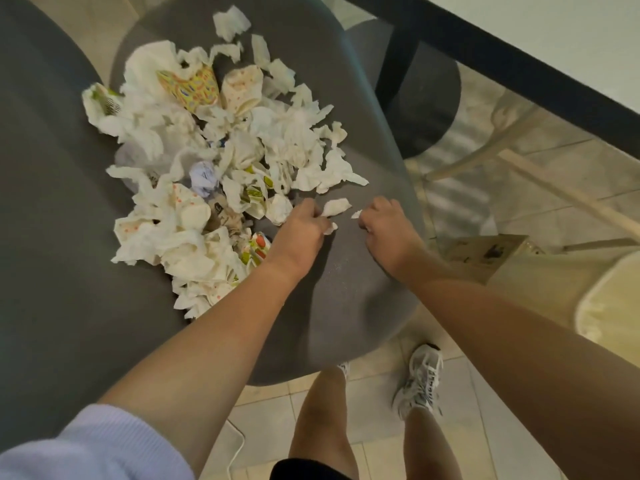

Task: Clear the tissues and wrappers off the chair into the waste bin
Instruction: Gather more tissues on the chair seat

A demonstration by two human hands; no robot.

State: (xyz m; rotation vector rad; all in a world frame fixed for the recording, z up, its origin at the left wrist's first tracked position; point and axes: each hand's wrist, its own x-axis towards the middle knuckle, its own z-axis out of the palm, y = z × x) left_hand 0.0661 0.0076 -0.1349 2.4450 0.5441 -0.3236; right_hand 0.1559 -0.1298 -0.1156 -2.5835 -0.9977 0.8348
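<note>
A person's left hand (300, 227) and right hand (385, 227) each pinch tissue scraps (335, 206) on the grey chair (346, 289); gathering bigger handfuls would likely speed transfer to the waste bin (609, 306) just beside.

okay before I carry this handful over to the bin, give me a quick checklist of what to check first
1. Left hand holds tissue scraps: ok, fingers pinch white pieces.
2. Right hand holds a scrap: ok, a small white bit shows at its fingertips.
3. Waste bin within view: ok, low at the right, liner visible.
4. Bin has room: cannot tell, inside hidden.
5. Chair cleared: not ok, the pile of tissues and wrappers remains.
6. Loose tissue piece between the hands: not ok, unclear whether it is gripped.
</note>
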